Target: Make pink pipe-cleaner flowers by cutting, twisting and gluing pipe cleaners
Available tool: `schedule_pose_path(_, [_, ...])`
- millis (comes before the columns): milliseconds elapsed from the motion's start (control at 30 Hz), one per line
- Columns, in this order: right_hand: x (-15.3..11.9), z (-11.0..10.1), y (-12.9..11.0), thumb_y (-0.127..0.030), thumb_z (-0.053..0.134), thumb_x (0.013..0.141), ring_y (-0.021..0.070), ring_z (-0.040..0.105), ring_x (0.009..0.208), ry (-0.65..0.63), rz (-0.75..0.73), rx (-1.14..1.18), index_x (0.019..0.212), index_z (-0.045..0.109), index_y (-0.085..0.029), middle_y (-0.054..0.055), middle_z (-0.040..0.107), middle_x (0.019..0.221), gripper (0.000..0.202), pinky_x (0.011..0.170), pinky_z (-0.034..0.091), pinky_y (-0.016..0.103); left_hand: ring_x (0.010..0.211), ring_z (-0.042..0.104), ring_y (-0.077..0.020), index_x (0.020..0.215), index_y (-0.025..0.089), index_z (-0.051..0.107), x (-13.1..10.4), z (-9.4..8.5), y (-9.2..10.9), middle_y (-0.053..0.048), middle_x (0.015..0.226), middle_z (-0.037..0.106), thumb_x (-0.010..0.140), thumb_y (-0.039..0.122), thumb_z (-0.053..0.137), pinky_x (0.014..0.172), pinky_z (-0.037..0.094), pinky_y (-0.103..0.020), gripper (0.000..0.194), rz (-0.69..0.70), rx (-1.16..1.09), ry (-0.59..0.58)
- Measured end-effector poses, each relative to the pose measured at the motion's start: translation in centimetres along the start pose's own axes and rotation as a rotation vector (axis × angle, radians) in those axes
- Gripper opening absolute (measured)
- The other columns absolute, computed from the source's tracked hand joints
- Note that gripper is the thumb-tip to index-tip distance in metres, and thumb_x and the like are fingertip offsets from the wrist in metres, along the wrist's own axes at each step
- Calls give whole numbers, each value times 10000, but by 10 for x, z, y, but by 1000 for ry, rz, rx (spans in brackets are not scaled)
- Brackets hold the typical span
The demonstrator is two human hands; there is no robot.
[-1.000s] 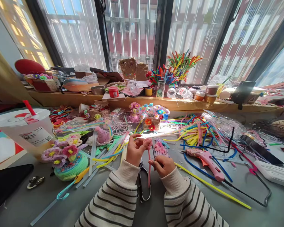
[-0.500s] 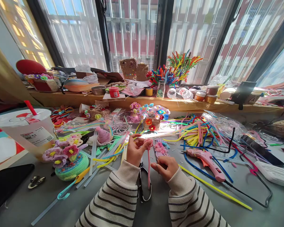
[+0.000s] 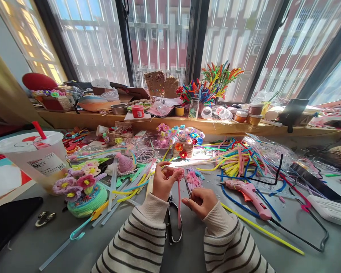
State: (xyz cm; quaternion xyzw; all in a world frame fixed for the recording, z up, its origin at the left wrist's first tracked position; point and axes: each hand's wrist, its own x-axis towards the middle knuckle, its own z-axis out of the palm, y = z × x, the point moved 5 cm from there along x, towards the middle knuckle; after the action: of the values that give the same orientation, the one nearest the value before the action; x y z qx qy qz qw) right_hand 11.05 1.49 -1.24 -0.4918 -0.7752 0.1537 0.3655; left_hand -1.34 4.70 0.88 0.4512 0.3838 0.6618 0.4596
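Between the thumb and fingers of my left hand (image 3: 165,180) is the top of a pink fuzzy stem (image 3: 179,204), which hangs straight down. My right hand (image 3: 200,201) is closed around the handles of thin metal scissors (image 3: 186,184), whose tips point up toward the stem's pink top. Below my left hand, a black-handled tool (image 3: 174,233) lies on the grey table (image 3: 187,258). Pink and blue fuzzy scraps (image 3: 194,178) are piled just behind the scissors.
A pink glue gun (image 3: 251,197) with a black cord lies to the right, near many coloured stems (image 3: 235,161). On the left stand a lidded cup (image 3: 45,161) and a green pot (image 3: 88,201) with fuzzy flowers. A flower basket (image 3: 183,148) stands behind my hands.
My right hand has moved slightly right, and the scissors' blades now show more clearly beside the stem's top. My left hand still grips the stem. The whole view has shifted slightly.
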Motion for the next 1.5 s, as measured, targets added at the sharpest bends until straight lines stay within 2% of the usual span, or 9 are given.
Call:
schedule_pose_path(500, [1, 4, 8, -440, 432, 710, 68, 287, 408, 3, -38, -64, 389, 371, -165, -39, 351, 409, 427, 414, 224, 205, 534, 568, -120, 834, 177, 355, 2, -2, -4, 48, 567, 544, 542, 215, 636, 499, 468, -250, 406, -12, 14, -12])
schedule_pose_path(633, [3, -2, 8, -434, 441, 700, 65, 303, 382, 116, 6, 75, 374, 397, -167, -36, 378, 381, 423, 406, 247, 197, 519, 571, -121, 817, 175, 358, 0, 0, -1, 42, 563, 561, 534, 224, 640, 473, 474, -246, 402, -29, -1, 11])
schedule_pose_path(800, [18, -10, 18, -472, 395, 713, 69, 323, 377, 229, 201, 334, 487, 557, -153, -34, 373, 382, 423, 399, 259, 197, 482, 559, -120, 821, 173, 360, -1, 4, -3, 50, 519, 563, 535, 223, 642, 446, 476, -252, 404, -74, 15, -65])
schedule_pose_path(933, [30, -11, 19, -483, 411, 696, 71, 302, 374, 233, 241, 466, 512, 542, -148, -49, 315, 373, 404, 379, 240, 199, 493, 564, -124, 812, 180, 373, -2, 4, -4, 48, 522, 565, 552, 241, 629, 476, 478, -260, 370, -23, 65, -91])
schedule_pose_path(1100, [30, -7, 15, -423, 502, 655, 65, 309, 410, 201, 208, 531, 490, 487, -147, -50, 347, 414, 322, 396, 251, 192, 500, 569, -126, 813, 179, 400, -4, 4, -2, 37, 536, 560, 561, 263, 617, 511, 477, -260, 343, 53, 178, -65])
schedule_pose_path(1300, [25, -6, 30, -415, 523, 630, 84, 365, 451, 330, 300, 581, 609, 555, -124, -24, 427, 476, 294, 433, 298, 203, 541, 584, -142, 834, 190, 399, -2, 0, -5, 25, 571, 576, 573, 273, 608, 535, 476, -275, 345, 88, 198, -71])
schedule_pose_path(1367, [25, -6, 32, -410, 534, 621, 90, 380, 465, 337, 307, 616, 658, 570, -116, -17, 445, 495, 298, 442, 308, 206, 544, 582, -140, 838, 193, 395, -1, -1, -6, 25, 581, 576, 578, 270, 604, 531, 472, -271, 343, 90, 197, -73])
schedule_pose_path(1433, [26, -5, 28, -411, 523, 631, 82, 353, 448, 302, 289, 613, 636, 573, -117, -25, 414, 473, 298, 427, 287, 204, 551, 578, -135, 843, 195, 393, -1, -1, -6, 23, 596, 572, 584, 266, 599, 525, 467, -262, 339, 96, 209, -73])
schedule_pose_path(1500, [26, -5, 24, -419, 508, 643, 69, 293, 417, 265, 272, 568, 537, 548, -127, -43, 342, 427, 313, 402, 242, 204, 555, 572, -130, 847, 196, 391, -2, -1, -6, 22, 607, 564, 588, 260, 597, 519, 462, -252, 337, 106, 230, -68])
